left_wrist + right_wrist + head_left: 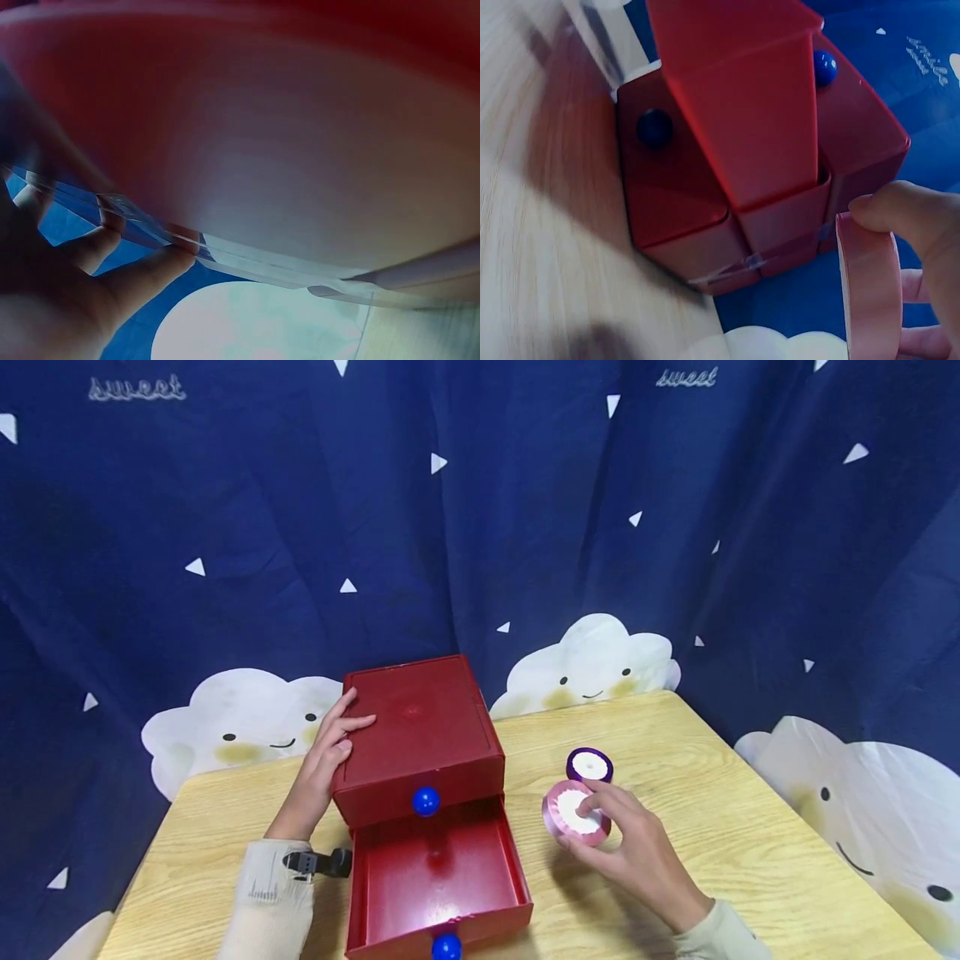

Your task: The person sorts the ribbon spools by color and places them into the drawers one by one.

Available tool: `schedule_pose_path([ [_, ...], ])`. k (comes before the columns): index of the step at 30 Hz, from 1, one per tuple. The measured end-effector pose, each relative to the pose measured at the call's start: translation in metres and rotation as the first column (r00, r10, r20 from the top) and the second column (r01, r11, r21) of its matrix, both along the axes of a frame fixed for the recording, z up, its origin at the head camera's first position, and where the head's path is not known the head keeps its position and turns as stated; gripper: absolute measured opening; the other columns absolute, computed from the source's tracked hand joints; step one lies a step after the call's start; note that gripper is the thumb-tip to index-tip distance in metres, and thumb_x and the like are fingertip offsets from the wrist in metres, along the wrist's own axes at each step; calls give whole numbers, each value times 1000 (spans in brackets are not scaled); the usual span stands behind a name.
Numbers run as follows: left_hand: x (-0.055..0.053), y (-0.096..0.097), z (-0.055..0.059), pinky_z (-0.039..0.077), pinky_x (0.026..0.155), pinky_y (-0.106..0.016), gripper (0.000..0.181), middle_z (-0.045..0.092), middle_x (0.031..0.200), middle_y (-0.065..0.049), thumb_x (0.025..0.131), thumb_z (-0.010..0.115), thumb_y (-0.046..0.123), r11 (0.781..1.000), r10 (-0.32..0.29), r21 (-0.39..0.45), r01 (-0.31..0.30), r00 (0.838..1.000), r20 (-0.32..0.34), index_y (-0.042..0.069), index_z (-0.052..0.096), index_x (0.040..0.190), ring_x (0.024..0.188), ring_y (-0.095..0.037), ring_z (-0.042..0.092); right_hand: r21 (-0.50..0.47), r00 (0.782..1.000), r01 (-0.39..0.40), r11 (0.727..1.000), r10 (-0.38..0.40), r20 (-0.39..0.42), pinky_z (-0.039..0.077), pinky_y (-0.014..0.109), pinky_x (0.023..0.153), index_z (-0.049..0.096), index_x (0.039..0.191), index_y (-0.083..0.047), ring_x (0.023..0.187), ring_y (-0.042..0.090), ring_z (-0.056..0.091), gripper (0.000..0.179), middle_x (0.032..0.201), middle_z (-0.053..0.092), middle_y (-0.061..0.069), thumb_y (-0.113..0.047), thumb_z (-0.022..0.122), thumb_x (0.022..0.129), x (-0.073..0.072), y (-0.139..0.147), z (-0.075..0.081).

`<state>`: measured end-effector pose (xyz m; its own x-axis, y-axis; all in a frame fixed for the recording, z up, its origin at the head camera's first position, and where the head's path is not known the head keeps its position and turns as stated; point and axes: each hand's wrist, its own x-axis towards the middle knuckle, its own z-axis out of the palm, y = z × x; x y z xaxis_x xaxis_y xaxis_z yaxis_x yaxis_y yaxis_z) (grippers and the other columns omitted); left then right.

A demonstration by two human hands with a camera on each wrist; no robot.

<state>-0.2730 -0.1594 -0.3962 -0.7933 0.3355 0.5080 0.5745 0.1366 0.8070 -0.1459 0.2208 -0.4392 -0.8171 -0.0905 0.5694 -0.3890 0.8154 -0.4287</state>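
Observation:
A red chest of drawers (420, 718) with blue ball knobs stands on the table, its middle drawer (442, 868) pulled out and bare inside. My left hand (326, 760) rests against the chest's left side, fingertips over the top edge; the left wrist view shows those fingers at the wall. To the right of the chest, my right hand (637, 839) grips a spool of pink ribbon (558, 814) with a white face, held above the table. In the right wrist view, thumb and fingers hold the pink ribbon spool (871, 292) by its rim.
A purple ribbon spool (590, 765) lies on the wooden table (750, 860) just behind the pink one. The open drawer juts toward the front. A dark blue curtain (525, 527) with clouds hangs behind the table. A black strap (318, 862) circles the left wrist.

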Motion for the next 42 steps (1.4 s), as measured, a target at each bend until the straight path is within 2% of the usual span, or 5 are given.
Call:
schedule_pose_path([
  [6,0,0,0,15,100,-46,40,16,149,3,90,34,12,1000,-12,4,12,1000,4,13,55,123,136,-12,7,-18,999,-48,999,48,-1,43,21,82,54,86,-28,110,14,51,32,124,53,-4,-46,73,68,7,-7,8],
  [15,19,9,20,15,100,-49,40,14,149,-4,89,32,4,1000,-8,-5,8,1000,18,-1,50,124,136,-21,7,-40,989,-150,988,149,-15,39,20,89,54,87,-28,114,15,49,31,126,51,-3,-43,74,68,13,-21,20],
  [30,-1,3,1,16,100,-38,40,15,149,0,91,32,11,999,-39,21,39,999,-13,6,52,125,136,-16,8,-47,939,-332,942,325,-116,47,24,77,56,92,-27,112,13,49,37,126,51,-3,-35,79,64,11,-50,33],
  [37,14,9,18,16,100,-40,40,14,149,-2,90,31,4,999,-35,13,35,999,4,1,51,124,136,-18,6,-89,926,-375,923,369,-77,49,24,73,57,96,-27,112,12,48,36,127,50,-5,-40,76,67,10,-61,35],
  [42,19,8,18,17,99,-39,40,13,150,-2,89,32,5,1000,-21,-3,21,999,25,0,49,125,136,-19,6,-52,896,-440,896,435,-89,48,27,79,55,92,-24,112,14,48,35,126,50,-4,-38,75,68,9,-69,35],
])
